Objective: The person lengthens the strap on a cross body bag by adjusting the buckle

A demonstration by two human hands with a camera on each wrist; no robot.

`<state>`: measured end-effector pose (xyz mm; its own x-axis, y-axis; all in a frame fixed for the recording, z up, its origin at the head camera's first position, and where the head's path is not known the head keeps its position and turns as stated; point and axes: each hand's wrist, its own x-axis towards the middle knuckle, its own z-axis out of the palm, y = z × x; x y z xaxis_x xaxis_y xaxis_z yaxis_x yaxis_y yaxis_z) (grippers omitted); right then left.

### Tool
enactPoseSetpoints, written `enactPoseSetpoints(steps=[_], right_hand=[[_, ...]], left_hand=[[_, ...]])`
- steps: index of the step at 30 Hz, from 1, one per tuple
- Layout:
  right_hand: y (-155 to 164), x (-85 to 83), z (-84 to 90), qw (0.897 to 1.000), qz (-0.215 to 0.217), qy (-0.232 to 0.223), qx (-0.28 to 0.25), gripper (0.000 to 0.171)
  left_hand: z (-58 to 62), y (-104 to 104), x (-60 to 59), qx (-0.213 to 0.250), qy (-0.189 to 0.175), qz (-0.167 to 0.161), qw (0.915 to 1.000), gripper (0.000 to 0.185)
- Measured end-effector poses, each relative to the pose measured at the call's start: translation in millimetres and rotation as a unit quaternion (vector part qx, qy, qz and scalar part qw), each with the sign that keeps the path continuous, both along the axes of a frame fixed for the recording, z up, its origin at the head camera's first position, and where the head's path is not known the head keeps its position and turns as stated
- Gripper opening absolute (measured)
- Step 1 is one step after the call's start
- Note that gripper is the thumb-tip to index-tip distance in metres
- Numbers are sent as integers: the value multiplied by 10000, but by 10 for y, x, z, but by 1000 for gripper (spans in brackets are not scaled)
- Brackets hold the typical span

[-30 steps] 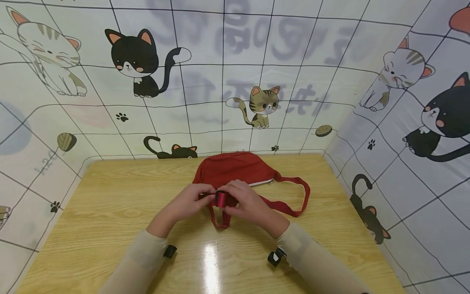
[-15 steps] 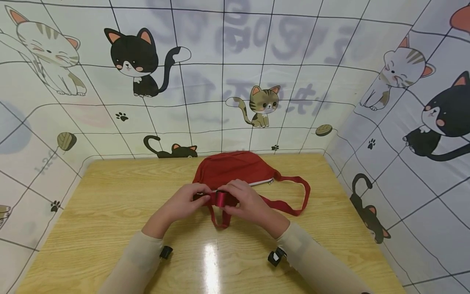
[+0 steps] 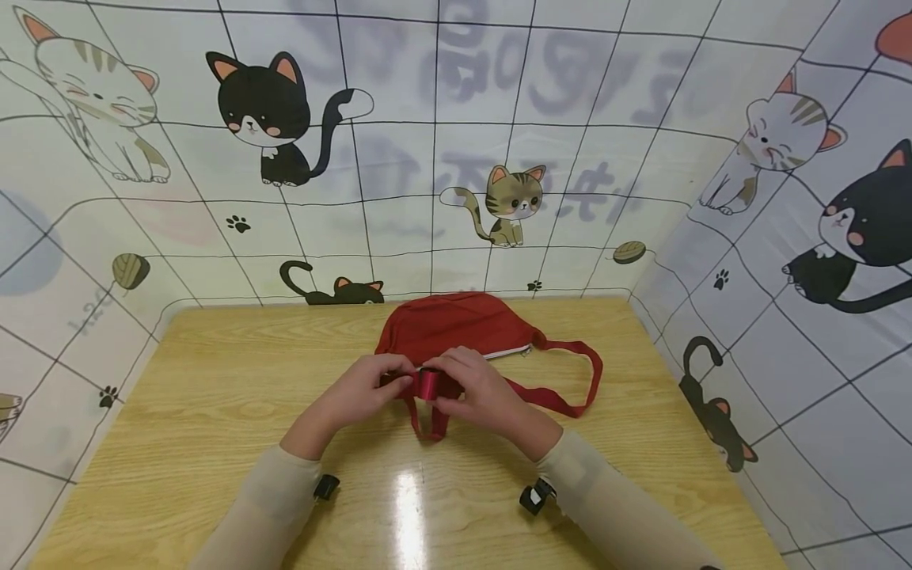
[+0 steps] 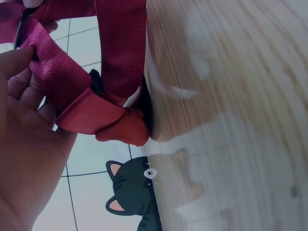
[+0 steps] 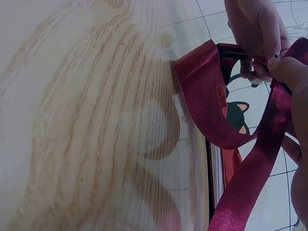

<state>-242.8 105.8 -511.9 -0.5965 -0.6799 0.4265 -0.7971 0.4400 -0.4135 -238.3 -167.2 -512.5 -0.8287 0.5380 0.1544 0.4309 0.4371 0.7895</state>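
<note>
Head view: both hands met at mid-desk (image 3: 214, 380) over the red strap (image 3: 431, 385) of the bag (image 3: 456, 324). Left hand (image 3: 366, 388) pinched the strap at its black buckle (image 4: 95, 82); right hand (image 3: 473, 388) pinched the adjoining webbing. Strap loop (image 3: 563, 380) lay slack to the right. Judged mid-adjustment: strap threaded through the buckle, not yet pulled taut; bag flat, zip closed.

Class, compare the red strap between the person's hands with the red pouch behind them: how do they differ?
The strap is a narrow ribbed band, while the pouch is a broad, rounded cloth body. Both hands, left hand and right hand, pinch the strap; the pouch lies untouched on the table. Both are dark red.
</note>
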Motion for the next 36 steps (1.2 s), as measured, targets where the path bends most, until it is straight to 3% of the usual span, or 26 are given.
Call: enactPoseSetpoints(steps=[13, 22, 31, 36], right_hand=[[-5, -2, -2, 10000, 68, 7, 9, 51], [-16, 7, -33, 9992, -252, -270, -172, 59], [1, -21, -50, 9980, 60, -544, -306, 53], [17, -19, -66, 9988, 63, -434, -225, 58]], left_hand=[[27, 77, 8, 137, 84, -114, 9998, 15], [16, 104, 85, 179, -214, 85, 9996, 51], [23, 147, 104, -192, 114, 445, 9988, 45], [39, 151, 113, -195, 179, 471, 9985, 45]])
